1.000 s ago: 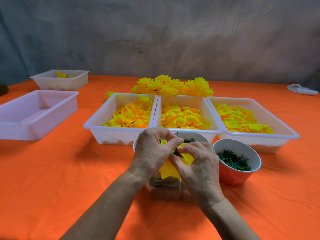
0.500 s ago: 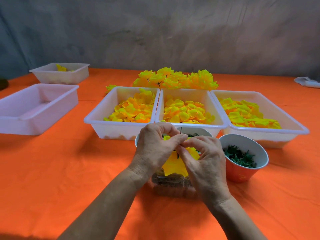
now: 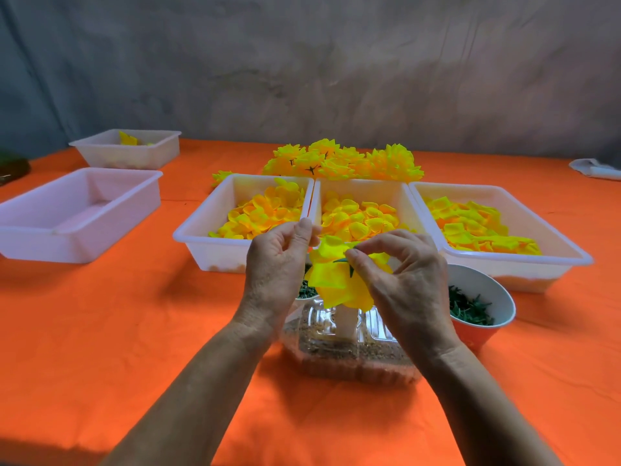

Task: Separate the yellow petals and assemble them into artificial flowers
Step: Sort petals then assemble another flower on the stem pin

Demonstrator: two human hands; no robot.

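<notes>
Yellow half-built flower sits on a white post above a clear tray, pinched by the right hand; left hand relaxed, holding nothing. Finished flowers heaped behind; three bins of loose petals remain

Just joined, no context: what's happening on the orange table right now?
A person is assembling a yellow flower over a clear plastic container. The right hand pinches the green piece at its centre; the left hand is beside it, fingers curled. Trays of loose petals sit behind, with finished flowers beyond.
</notes>
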